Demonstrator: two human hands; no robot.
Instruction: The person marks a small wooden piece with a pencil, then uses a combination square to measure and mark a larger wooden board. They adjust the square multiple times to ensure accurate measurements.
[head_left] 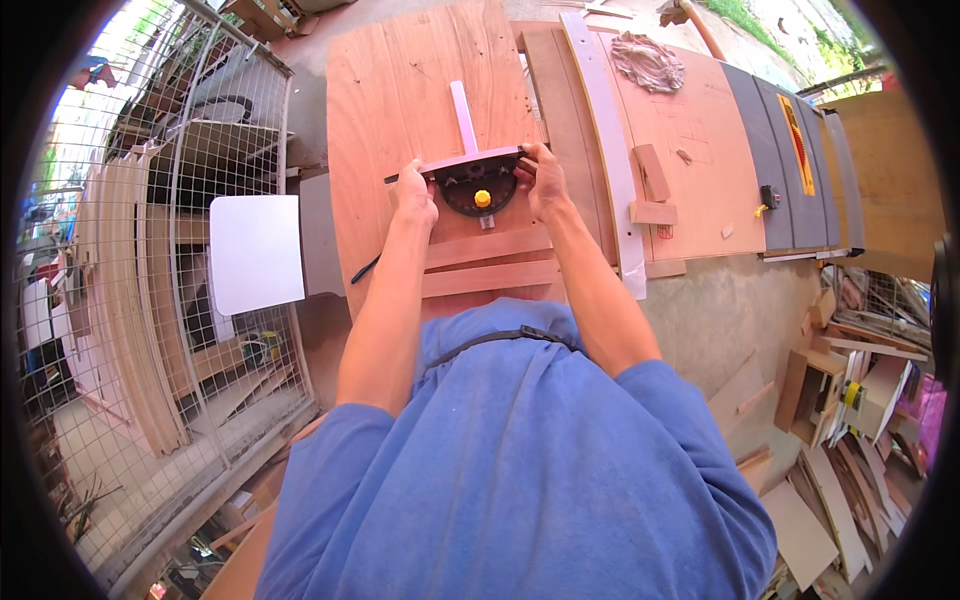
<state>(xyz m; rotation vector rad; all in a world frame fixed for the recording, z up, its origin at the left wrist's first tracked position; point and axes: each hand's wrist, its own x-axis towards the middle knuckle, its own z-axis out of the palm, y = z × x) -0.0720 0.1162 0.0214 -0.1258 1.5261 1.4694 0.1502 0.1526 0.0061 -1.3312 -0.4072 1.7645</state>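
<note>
Both my hands hold a mitre gauge (463,200) over a plywood panel (400,90). It has a black half-round head, a yellow knob (482,198) and a long straight fence (470,158) across its far side. A pale bar (463,115) points away from me beyond the fence. My left hand (414,196) is closed on the fence's left part, its thumb on top. My right hand (544,182) grips the right end. Between my forearms, two wooden strips (490,279) lie on the panel. Left of them is a thin black stick-like thing (364,270).
To the right, a long pale rail (605,140) crosses the bench, with wood blocks (653,213), a crumpled cloth (648,62) and a grey machine top (775,150) beyond. A wire mesh fence (190,300) and white board (255,253) stand left. Scrap wood (835,500) is piled lower right.
</note>
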